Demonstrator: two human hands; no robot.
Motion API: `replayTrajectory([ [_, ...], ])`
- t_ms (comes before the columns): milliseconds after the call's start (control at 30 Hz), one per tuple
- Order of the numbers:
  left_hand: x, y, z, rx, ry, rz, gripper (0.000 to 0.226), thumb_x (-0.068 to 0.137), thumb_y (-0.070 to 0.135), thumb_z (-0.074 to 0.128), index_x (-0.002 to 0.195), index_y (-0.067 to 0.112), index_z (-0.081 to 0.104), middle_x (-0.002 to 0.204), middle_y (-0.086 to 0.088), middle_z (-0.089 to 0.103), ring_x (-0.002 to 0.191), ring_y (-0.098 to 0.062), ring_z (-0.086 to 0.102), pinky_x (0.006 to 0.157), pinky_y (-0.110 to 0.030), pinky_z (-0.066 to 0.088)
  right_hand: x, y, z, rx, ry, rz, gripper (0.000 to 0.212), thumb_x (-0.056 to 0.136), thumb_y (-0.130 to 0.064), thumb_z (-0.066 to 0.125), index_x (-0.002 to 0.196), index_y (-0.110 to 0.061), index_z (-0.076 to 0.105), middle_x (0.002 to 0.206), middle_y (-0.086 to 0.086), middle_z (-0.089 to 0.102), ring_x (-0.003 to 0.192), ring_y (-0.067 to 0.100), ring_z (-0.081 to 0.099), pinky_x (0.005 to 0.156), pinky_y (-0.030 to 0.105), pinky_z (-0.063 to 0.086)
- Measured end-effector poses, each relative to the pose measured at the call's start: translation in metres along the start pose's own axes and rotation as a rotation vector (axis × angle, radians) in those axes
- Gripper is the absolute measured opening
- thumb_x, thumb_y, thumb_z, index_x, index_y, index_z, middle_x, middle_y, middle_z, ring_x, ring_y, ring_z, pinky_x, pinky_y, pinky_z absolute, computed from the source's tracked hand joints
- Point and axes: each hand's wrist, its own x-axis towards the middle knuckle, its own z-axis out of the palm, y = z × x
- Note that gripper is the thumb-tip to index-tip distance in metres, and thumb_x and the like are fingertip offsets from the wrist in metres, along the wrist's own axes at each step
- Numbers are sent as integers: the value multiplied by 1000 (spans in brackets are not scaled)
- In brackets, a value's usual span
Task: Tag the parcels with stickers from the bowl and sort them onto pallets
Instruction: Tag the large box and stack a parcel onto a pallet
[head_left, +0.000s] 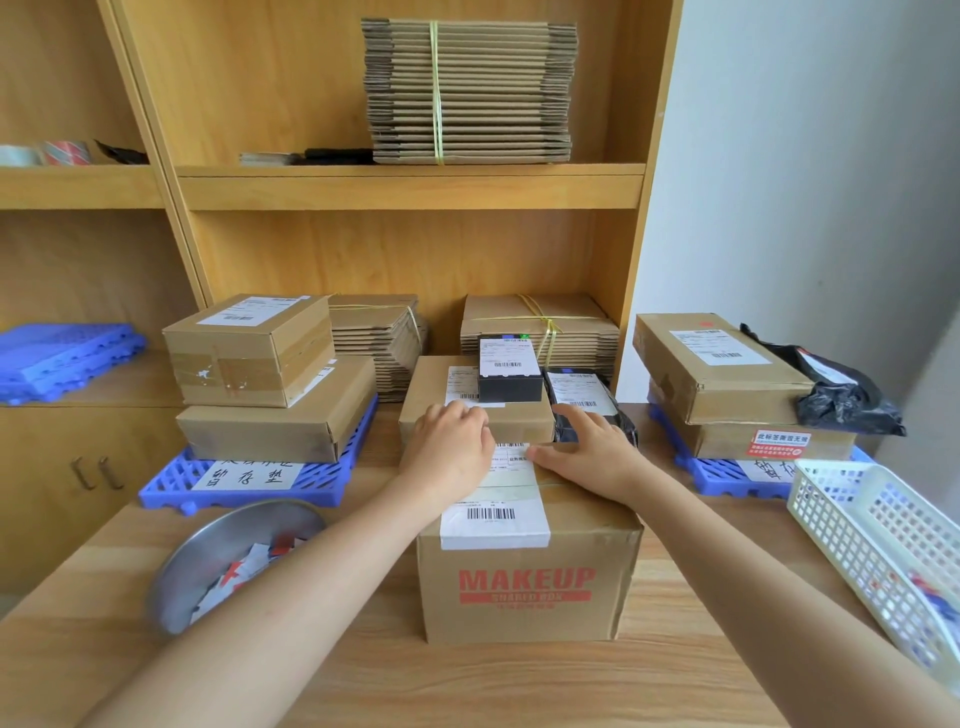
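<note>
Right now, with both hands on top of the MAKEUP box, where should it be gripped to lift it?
Take the MAKEUP box by its side walls, left hand from the left, right hand from the right. It looks too broad for one hand, a flat parcel stands close behind it, and both flanks look free.

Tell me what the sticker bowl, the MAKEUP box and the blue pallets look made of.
Bowl: metal, likely stainless steel; dull grey sheen on its rim.
MAKEUP box: brown cardboard, matte, printed red.
Blue pallets: moulded plastic, by the uniform colour and open lattice.
</note>
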Motion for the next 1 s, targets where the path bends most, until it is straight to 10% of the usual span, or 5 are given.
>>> replayTrajectory([
  [433,0,-1,1,-16,-4,1,35,104,32,33,123,20,59,124,-1,59,117,-24,49,99,-39,42,1,1,0,20,-14,2,89,77,-81,53,152,-48,21,161,-1,28,149,34,22,119,57,23],
  [700,0,-1,-6,-164,-25,-15,31,103,27,38,122,21,62,128,2,59,122,-22,47,101,-38,43,-7,2,-4,190,156,20,55,97,-45,54,148,-32,40,151,7,45,132,27,48,100,38,41],
  [1000,-42,-5,-44,-249,-319,-85,35,97,52,44,124,37,60,135,3,58,93,-16,63,84,-31,51,-72,11,-26,160,-106,-115,87,72,-82,62,146,-44,41,160,-6,25,138,22,41,109,40,42],
])
